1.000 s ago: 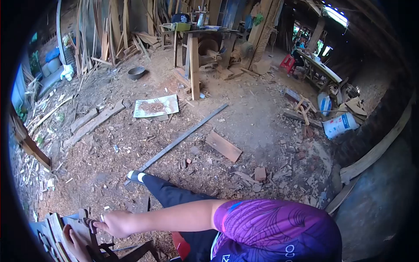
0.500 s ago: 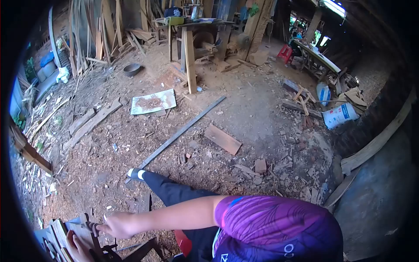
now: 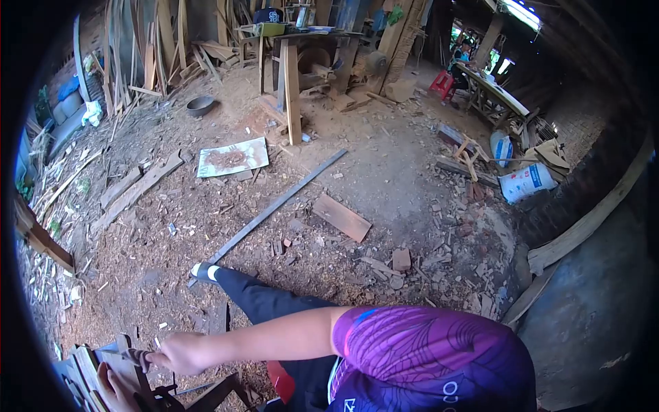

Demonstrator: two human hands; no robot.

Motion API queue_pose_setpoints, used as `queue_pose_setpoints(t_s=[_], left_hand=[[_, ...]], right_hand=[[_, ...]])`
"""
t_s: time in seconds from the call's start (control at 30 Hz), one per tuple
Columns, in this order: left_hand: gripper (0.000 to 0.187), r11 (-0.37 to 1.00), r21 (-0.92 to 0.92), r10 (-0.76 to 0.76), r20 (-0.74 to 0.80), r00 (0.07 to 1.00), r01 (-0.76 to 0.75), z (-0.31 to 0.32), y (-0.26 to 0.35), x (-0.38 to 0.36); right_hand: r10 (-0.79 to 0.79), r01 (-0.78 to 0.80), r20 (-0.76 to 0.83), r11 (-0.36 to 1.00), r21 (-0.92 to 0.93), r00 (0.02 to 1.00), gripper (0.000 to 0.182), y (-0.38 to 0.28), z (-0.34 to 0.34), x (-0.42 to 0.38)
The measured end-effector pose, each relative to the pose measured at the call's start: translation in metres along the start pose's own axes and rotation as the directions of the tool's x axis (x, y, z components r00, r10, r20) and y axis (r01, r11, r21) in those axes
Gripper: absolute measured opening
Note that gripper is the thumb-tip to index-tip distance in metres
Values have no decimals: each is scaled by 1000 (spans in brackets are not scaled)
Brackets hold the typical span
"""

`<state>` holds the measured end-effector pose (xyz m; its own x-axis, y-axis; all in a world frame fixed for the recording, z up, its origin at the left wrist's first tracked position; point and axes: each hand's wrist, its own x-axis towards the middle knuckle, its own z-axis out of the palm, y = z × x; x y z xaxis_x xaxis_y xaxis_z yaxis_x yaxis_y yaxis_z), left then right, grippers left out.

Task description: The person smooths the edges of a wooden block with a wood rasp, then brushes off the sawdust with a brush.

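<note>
At the lower left, my right hand (image 3: 180, 353) is closed round a small dark brown piece (image 3: 139, 358), too blurred to name, pressed against a wooden workpiece (image 3: 87, 358). My left hand (image 3: 115, 390) lies on the same wood just below, fingers stretched along it; its palm is cut off by the frame. The workpiece is made of several slats side by side, partly out of view. Under my right hand, dark wooden parts (image 3: 223, 395) of a stand show.
A long grey strip (image 3: 278, 201) lies on the shavings-covered ground beside my foot (image 3: 206, 272). Nearby are a reddish board (image 3: 342, 218) and a flat sheet (image 3: 233, 157). Farther back stand a saw bench (image 3: 309, 38) and a person (image 3: 461, 58) at a table (image 3: 498, 89).
The whole view has shifted slightly, with the scene moving left. Both hands stay at the wooden workpiece with little visible change in pose.
</note>
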<state>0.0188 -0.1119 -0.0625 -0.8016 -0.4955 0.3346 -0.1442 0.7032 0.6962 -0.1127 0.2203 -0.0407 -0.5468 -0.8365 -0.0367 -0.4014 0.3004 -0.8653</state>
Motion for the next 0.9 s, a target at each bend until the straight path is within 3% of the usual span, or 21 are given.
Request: queue_pose_setpoints(t_s=[0.03, 0.13, 0.17, 0.27, 0.37, 0.47, 0.6, 0.67, 0.77, 0.87, 0.9], left_hand=[[36, 999, 26, 36, 4, 999, -36, -4, -31, 5], [36, 992, 119, 46, -20, 999, -44, -1, -20, 3], [35, 998, 44, 41, -31, 999, -39, 2, -33, 5], [34, 998, 44, 49, 2, 999, -49, 1, -39, 10], [41, 1000, -30, -2, -40, 999, 0, 10, 103, -18], [37, 992, 3, -125, -49, 991, 125, 8, 123, -22], [38, 988, -65, -143, -9, 990, 142, 5, 93, -19], [34, 999, 19, 36, -24, 999, -35, -1, -25, 2], [35, 998, -65, -8, -52, 999, 5, 6, -13, -4], [34, 974, -190, -142, -84, 986, 124, 16, 7, -11], [33, 985, -103, -150, -79, 986, 142, 13, 47, -18]], right_hand=[[13, -14, 30, 1000, 10, 999, 75, 0, -7, -9], [90, -107, 147, 988, 114, 985, 76, 22, -23, -55], [84, -98, 130, 990, 103, 988, 77, 28, -22, -56], [86, -97, 103, 989, 111, 991, 78, 37, -10, -53], [108, -121, 105, 985, 120, 989, 79, 18, -8, -24], [34, -35, 39, 999, 19, 999, 80, 1, -5, -13], [41, -40, 62, 999, -18, 997, 78, 0, -25, -35], [72, -72, 77, 997, 7, 994, 75, 21, -30, -65], [126, -121, 93, 991, -60, 988, 73, 38, -40, -91], [128, -123, 38, 988, -96, 991, 75, 34, -25, -53], [99, -92, 86, 992, -82, 991, 78, 13, -29, -33]])
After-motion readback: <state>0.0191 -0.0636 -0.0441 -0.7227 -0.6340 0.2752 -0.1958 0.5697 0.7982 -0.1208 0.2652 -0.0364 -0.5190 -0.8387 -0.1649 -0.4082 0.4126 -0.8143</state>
